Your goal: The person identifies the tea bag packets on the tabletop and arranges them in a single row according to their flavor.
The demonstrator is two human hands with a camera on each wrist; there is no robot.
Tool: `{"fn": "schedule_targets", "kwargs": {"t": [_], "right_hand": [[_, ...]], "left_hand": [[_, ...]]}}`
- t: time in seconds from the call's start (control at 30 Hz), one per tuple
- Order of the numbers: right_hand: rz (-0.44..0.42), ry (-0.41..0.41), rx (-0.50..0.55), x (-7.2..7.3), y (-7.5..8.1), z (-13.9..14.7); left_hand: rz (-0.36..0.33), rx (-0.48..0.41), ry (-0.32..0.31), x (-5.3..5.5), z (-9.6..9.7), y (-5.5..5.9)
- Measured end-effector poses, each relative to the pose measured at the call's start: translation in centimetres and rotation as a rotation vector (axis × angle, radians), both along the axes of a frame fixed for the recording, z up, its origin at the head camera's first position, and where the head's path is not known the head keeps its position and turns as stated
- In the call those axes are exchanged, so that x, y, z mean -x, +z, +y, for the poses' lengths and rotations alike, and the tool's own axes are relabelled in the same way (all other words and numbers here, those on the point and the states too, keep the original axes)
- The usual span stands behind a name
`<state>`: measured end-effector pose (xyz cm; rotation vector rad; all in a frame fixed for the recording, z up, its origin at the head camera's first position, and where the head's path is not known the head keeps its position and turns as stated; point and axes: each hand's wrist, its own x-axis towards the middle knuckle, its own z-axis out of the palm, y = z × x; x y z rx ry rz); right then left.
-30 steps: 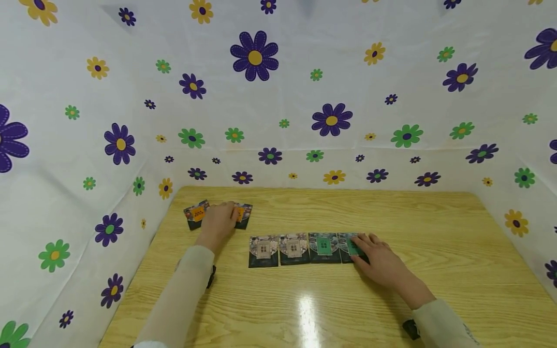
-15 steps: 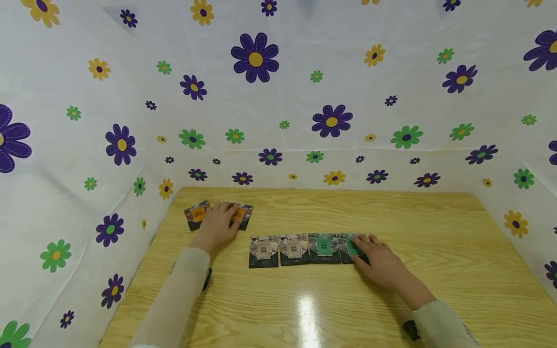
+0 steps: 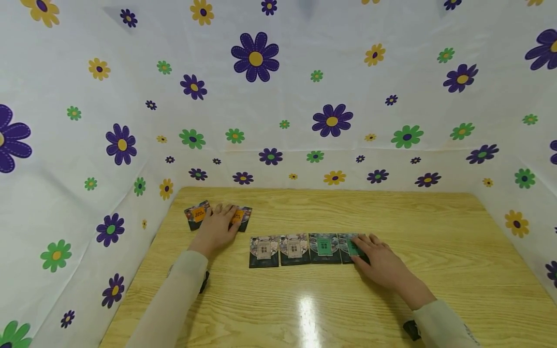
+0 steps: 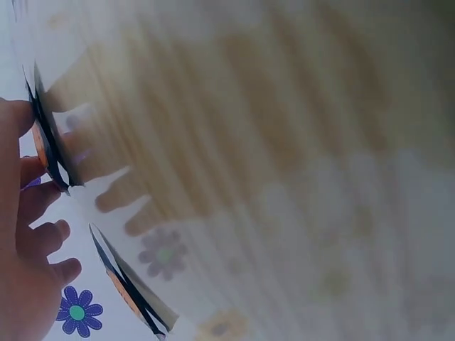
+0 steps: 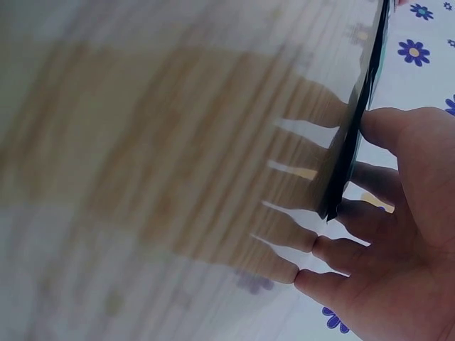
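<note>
Two flat square sachets with orange labels lie at the far left of the table: a left orange sachet [image 3: 197, 214] and a right orange sachet [image 3: 244, 220]. My left hand [image 3: 215, 227] rests between them, its fingers and thumb touching the right one and partly covering it. In the left wrist view, that sachet [image 4: 48, 145] stands edge-on at the fingertips. Lower centre, a row holds two beige-labelled sachets [image 3: 263, 251] and two green-labelled sachets, of which one [image 3: 324, 248] is fully visible. My right hand [image 3: 382, 261] lies with extended fingers on the end green sachet [image 3: 349, 246].
The wood-grain table [image 3: 278, 299] carries a bright light reflection near its front. White cloth with printed flowers [image 3: 278, 96] walls in the back and both sides. A dark strap piece [image 3: 411, 329] shows under the right sleeve, another [image 3: 203, 282] under the left.
My left hand has moved slightly toward me and left, its fingers settling across the right orange sachet. That sachet has slid a little toward me. The right hand stays put.
</note>
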<state>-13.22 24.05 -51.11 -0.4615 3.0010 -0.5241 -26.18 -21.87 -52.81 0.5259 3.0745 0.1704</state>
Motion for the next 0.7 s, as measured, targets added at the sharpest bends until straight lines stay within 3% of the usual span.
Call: {"fn": "schedule_targets", "kwargs": {"t": [0.7], "right_hand": [[0.001, 0.002, 0.003, -0.1, 0.4, -0.1]], "left_hand": [[-0.061, 0.010, 0.010, -2.3, -0.7, 0.1]]}}
